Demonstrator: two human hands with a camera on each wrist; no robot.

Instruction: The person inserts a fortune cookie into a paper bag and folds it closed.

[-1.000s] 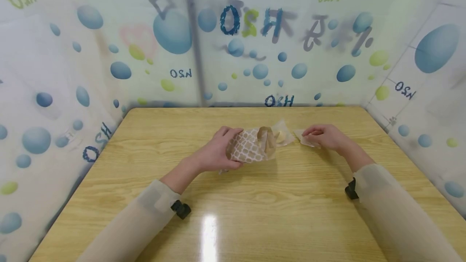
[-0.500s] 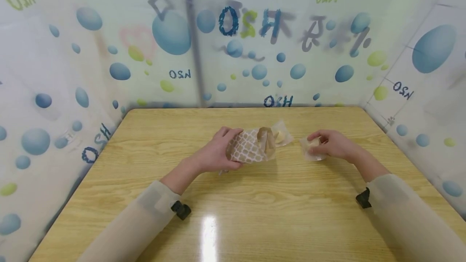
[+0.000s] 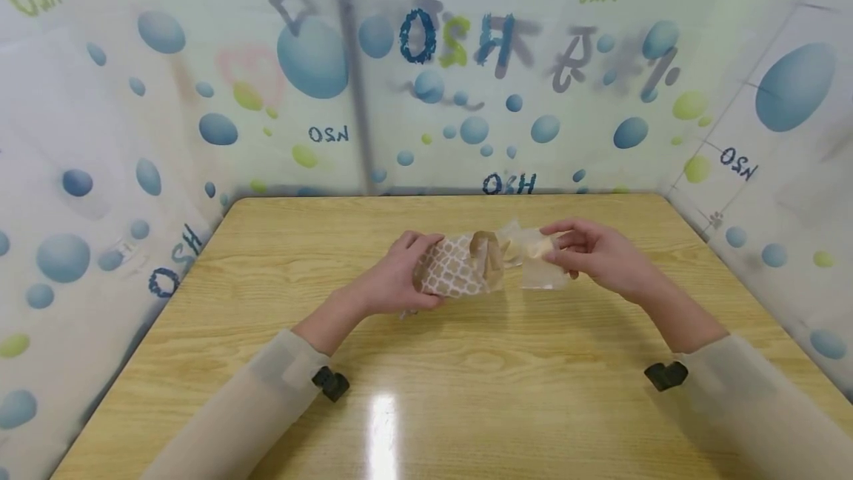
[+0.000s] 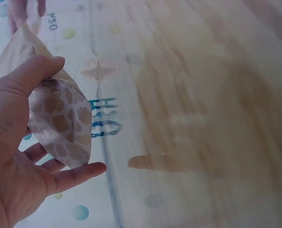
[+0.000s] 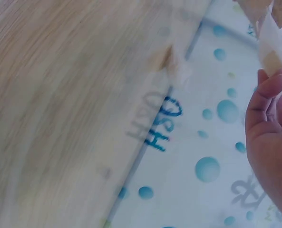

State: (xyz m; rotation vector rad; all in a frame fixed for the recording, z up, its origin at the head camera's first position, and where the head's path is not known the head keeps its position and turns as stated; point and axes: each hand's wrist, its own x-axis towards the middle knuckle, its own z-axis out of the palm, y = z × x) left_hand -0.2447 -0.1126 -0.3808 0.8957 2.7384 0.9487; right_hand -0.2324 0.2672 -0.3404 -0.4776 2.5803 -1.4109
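Observation:
My left hand (image 3: 396, 280) grips a brown paper bag (image 3: 456, 269) with a white lattice pattern, thumb on one side and fingers on the other. The bag lies on its side, its crumpled open mouth facing right. In the left wrist view the thumb presses across the paper bag (image 4: 60, 114). Just outside the mouth is a clear packet (image 3: 513, 243) with something pale yellow in it. My right hand (image 3: 593, 254) pinches a second clear packet (image 3: 541, 265), also with pale yellow contents, close to the first one. The right wrist view shows the pinched packet (image 5: 274, 54) at the fingertips.
A wooden table (image 3: 426, 391) lies under both hands, with a bright light reflection near its front. Patterned curtain walls (image 3: 426, 95) with blue and green drops enclose the back and sides. Each wrist wears a small black camera (image 3: 666, 375).
My right hand has first drawn back slightly to the right, then come left with its packet toward the bag's mouth. The left hand and the bag have stayed in place.

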